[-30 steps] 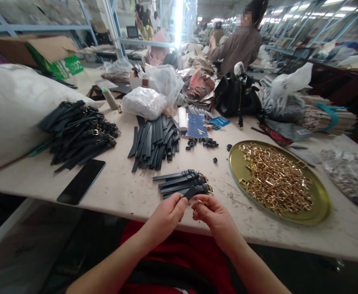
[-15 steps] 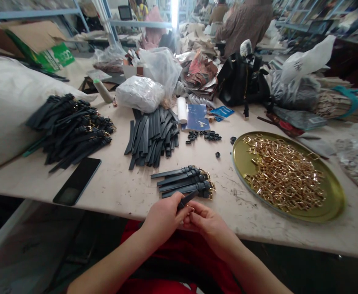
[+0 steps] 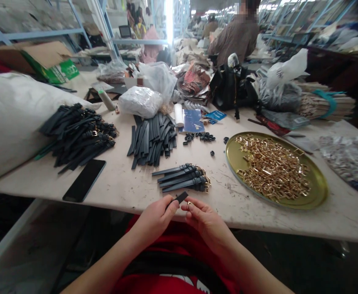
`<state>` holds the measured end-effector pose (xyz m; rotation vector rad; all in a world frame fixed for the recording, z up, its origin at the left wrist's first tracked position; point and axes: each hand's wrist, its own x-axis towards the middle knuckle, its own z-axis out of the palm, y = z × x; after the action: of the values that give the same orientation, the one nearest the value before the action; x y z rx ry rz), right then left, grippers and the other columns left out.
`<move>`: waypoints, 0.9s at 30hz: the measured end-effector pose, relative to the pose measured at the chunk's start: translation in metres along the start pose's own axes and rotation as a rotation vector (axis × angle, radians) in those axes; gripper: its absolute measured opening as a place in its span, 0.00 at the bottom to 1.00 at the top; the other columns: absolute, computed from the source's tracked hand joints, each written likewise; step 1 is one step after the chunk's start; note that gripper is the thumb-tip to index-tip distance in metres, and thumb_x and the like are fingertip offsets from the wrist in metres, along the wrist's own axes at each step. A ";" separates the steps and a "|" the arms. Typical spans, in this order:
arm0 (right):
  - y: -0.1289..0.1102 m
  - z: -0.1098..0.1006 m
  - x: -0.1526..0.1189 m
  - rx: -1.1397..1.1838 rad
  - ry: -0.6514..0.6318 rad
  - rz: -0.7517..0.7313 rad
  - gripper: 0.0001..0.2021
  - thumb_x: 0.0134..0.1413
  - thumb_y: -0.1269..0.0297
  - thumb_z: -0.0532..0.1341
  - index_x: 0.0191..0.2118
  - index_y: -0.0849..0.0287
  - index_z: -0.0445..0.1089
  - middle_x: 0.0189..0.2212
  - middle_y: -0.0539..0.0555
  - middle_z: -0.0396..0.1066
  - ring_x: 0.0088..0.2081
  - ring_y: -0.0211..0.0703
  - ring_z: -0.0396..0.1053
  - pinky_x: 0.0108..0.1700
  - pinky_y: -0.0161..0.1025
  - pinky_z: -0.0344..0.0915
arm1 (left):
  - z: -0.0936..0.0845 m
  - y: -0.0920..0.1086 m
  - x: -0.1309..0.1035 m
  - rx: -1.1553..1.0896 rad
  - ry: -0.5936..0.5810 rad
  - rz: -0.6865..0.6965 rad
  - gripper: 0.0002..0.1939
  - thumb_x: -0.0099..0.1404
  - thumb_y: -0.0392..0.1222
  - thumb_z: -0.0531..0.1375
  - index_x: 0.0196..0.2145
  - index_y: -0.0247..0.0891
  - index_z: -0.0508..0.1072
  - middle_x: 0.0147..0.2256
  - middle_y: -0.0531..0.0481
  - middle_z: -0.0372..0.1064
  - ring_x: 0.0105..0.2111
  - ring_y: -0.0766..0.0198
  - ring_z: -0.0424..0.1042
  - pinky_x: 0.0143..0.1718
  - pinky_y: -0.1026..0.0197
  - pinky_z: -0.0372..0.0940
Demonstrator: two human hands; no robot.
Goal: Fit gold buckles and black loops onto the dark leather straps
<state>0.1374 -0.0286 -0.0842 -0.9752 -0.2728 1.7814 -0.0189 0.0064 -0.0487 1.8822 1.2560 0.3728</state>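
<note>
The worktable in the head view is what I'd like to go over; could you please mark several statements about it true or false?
1. The left hand is empty. False: it holds a dark strap.
2. The right hand pinches a small gold piece in its fingers. True.
3. The gold buckles lie heaped on the round tray. True.
4. The phone lies on the blue booklet. False: it lies apart from the booklet, directly on the worktable.
5. The black handbag is nearer to the person than the phone is. False: it is farther away.
</note>
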 end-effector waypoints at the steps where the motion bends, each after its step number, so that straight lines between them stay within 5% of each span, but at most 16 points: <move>1: -0.001 0.000 -0.001 0.019 0.023 -0.014 0.15 0.38 0.67 0.69 0.38 0.61 0.72 0.28 0.51 0.74 0.23 0.29 0.66 0.30 0.28 0.66 | 0.001 0.000 -0.005 -0.016 -0.002 0.000 0.18 0.66 0.49 0.42 0.31 0.38 0.66 0.26 0.53 0.65 0.27 0.65 0.63 0.29 0.65 0.55; 5: -0.005 0.003 -0.006 0.100 0.060 -0.061 0.16 0.37 0.68 0.69 0.38 0.60 0.72 0.30 0.52 0.74 0.21 0.27 0.64 0.24 0.24 0.64 | 0.012 -0.002 -0.021 -0.025 -0.009 -0.009 0.17 0.65 0.49 0.44 0.27 0.37 0.65 0.23 0.54 0.62 0.24 0.66 0.60 0.26 0.65 0.52; 9: 0.001 0.007 -0.017 0.163 -0.037 -0.044 0.14 0.39 0.68 0.68 0.37 0.61 0.73 0.36 0.55 0.73 0.20 0.23 0.59 0.23 0.22 0.61 | 0.022 0.002 -0.025 -0.098 -0.045 0.073 0.16 0.66 0.46 0.45 0.31 0.37 0.67 0.27 0.52 0.67 0.27 0.66 0.63 0.28 0.66 0.53; 13: 0.012 0.008 -0.028 0.018 -0.034 -0.133 0.17 0.40 0.62 0.67 0.40 0.60 0.71 0.23 0.49 0.70 0.18 0.25 0.55 0.21 0.25 0.58 | 0.025 0.012 -0.024 -0.172 -0.074 0.133 0.14 0.66 0.45 0.45 0.34 0.37 0.67 0.32 0.51 0.68 0.30 0.65 0.65 0.32 0.66 0.55; 18: 0.018 0.003 -0.028 -0.176 0.089 -0.383 0.13 0.42 0.59 0.66 0.35 0.58 0.68 0.18 0.43 0.63 0.19 0.28 0.57 0.22 0.27 0.56 | 0.027 0.015 -0.026 -0.208 -0.079 0.072 0.12 0.64 0.45 0.49 0.31 0.36 0.66 0.28 0.52 0.66 0.28 0.67 0.62 0.28 0.66 0.54; 23: 0.024 0.002 -0.026 -0.268 0.077 -0.371 0.12 0.43 0.58 0.65 0.28 0.60 0.65 0.22 0.44 0.63 0.22 0.29 0.57 0.25 0.28 0.57 | 0.029 0.011 -0.023 -0.346 -0.046 0.029 0.11 0.62 0.46 0.51 0.29 0.35 0.64 0.27 0.53 0.64 0.27 0.68 0.61 0.29 0.66 0.55; 27: 0.021 -0.001 -0.023 -0.356 0.090 -0.383 0.12 0.48 0.55 0.61 0.28 0.60 0.65 0.21 0.45 0.63 0.24 0.31 0.58 0.27 0.30 0.57 | 0.033 0.004 -0.014 -0.560 -0.141 -0.088 0.13 0.61 0.49 0.51 0.28 0.36 0.62 0.18 0.59 0.55 0.17 0.73 0.52 0.18 0.69 0.50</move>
<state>0.1269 -0.0580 -0.0866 -1.1605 -0.6893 1.3589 -0.0018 -0.0217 -0.0630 1.3480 1.0053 0.4777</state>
